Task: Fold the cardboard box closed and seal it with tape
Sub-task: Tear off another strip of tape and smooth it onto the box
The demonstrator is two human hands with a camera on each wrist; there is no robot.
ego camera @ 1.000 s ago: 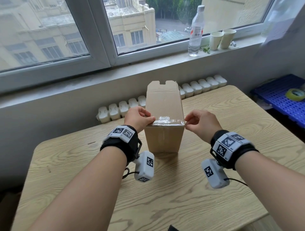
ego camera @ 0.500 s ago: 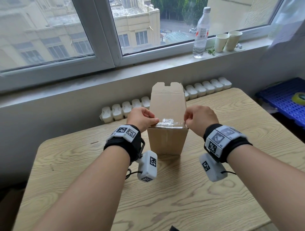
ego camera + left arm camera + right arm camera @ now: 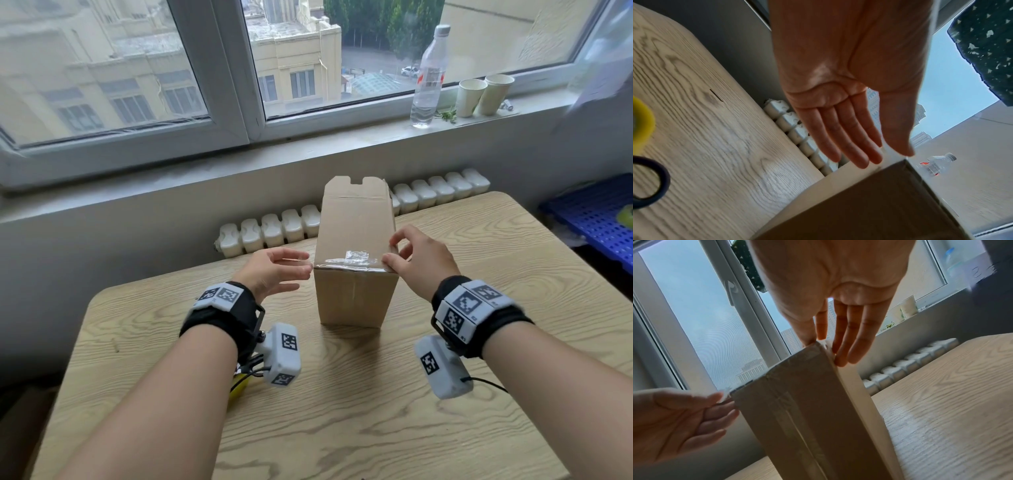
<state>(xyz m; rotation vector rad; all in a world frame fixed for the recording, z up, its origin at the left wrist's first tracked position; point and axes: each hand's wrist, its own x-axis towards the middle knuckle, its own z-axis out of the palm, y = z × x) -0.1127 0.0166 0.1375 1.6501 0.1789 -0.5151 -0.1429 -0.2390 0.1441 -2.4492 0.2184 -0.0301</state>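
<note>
Upper-floor room: wood-grain table (image 3: 342,394) beneath window (image 3: 212,68), radiator (image 3: 274,229) below sill.

Brown cardboard box (image 3: 354,294) stands on pale wood-grain table (image 3: 479,394); blue crate (image 3: 596,216); yellow tape roll (image 3: 643,125).

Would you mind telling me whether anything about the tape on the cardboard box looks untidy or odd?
Yes. The clear tape across the near top edge of the cardboard box is crumpled and bunched near its middle rather than flat. The box's far flap stands upright. The right hand touches the tape's right end.
</note>
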